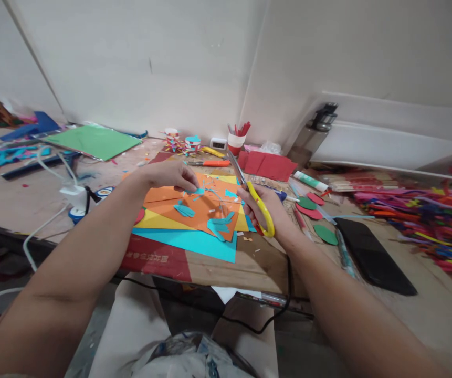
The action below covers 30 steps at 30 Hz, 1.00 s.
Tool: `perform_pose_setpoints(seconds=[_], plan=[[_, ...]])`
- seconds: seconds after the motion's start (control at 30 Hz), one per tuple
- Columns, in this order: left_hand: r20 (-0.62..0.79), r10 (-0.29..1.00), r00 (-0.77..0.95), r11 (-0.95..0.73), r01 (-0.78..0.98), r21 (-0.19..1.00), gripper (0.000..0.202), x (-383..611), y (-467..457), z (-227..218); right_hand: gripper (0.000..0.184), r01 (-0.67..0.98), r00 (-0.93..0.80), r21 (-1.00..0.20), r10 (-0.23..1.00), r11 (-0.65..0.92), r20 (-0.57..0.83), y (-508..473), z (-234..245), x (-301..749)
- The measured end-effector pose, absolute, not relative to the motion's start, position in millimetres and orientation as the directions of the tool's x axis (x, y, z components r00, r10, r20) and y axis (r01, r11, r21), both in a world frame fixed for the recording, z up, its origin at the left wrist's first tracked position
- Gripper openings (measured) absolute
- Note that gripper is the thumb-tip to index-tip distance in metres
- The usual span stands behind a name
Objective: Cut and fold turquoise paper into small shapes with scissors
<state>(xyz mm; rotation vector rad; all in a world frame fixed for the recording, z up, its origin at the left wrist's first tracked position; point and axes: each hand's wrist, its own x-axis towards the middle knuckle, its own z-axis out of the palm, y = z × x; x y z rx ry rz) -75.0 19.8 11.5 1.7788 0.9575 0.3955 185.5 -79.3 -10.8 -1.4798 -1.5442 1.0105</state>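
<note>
My left hand (pixel 176 176) is closed, its fingertips pinched at a small blue paper piece (pixel 199 191) above the orange paper sheet (pixel 160 198). In my right hand (pixel 267 202) is a pair of scissors (pixel 260 206) with yellow handles, blades pointing up and away to the left. Cut blue paper strips (pixel 220 227) lie on the orange sheet near its front right corner. Another cluster of blue paper pieces (pixel 184 210) rests below my left hand. Beneath the orange sheet are a yellow sheet (pixel 158 221) and a blue sheet (pixel 206 244), partly covered.
Behind the sheets stand a cup of red sticks (pixel 236 140), a small digital clock (pixel 218 143) and an orange cutter (pixel 212 163). A black phone (pixel 373 254) and many colourful pipe cleaners (pixel 426 220) lie right. At left are a green sheet (pixel 94 140) and a white plug (pixel 74 195) with cables.
</note>
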Motion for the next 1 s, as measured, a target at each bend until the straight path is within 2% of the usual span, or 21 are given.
perform_pose_setpoints(seconds=[0.17, 0.23, 0.33, 0.47, 0.63, 0.8, 1.0], plan=[[-0.259, 0.735, 0.627, -0.054, 0.435, 0.899, 0.019, -82.8, 23.3, 2.6, 0.041, 0.413, -0.046, -0.911, 0.999, 0.011, -0.009, -78.1, -11.0, 184.6], [-0.258, 0.738, 0.623, -0.025, 0.408, 0.913, 0.017, -81.4, 22.4, 1.5, 0.042, 0.415, -0.04, -0.91, 0.999, 0.009, -0.008, -78.2, -10.6, 184.0], [-0.158, 0.803, 0.575, -0.025, 0.298, 0.954, 0.011, -71.8, 18.0, 2.0, 0.043, 0.374, -0.059, -0.925, 0.997, 0.074, 0.056, -79.4, -10.2, 183.1], [0.011, 0.907, 0.42, -0.017, 0.01, 1.0, 0.015, -49.0, 6.9, 4.5, 0.044, 0.296, -0.095, -0.934, 0.979, 0.2, 0.179, -81.0, -13.2, 180.4], [0.05, 0.915, 0.401, 0.038, -0.21, 0.977, 0.021, -23.2, -8.3, 6.1, 0.049, 0.19, -0.062, -0.956, 0.974, 0.224, 0.216, -79.5, -19.9, 176.1], [0.064, 0.891, 0.449, 0.071, -0.277, 0.958, 0.027, -10.4, -15.1, 5.3, 0.053, 0.144, -0.029, -0.969, 0.98, 0.201, 0.199, -79.1, -21.8, 176.6], [0.036, 0.91, 0.412, 0.097, -0.296, 0.95, 0.026, -9.2, -11.3, 2.2, 0.047, 0.304, -0.09, -0.929, 0.977, 0.21, 0.192, -81.7, -18.9, 176.7]])
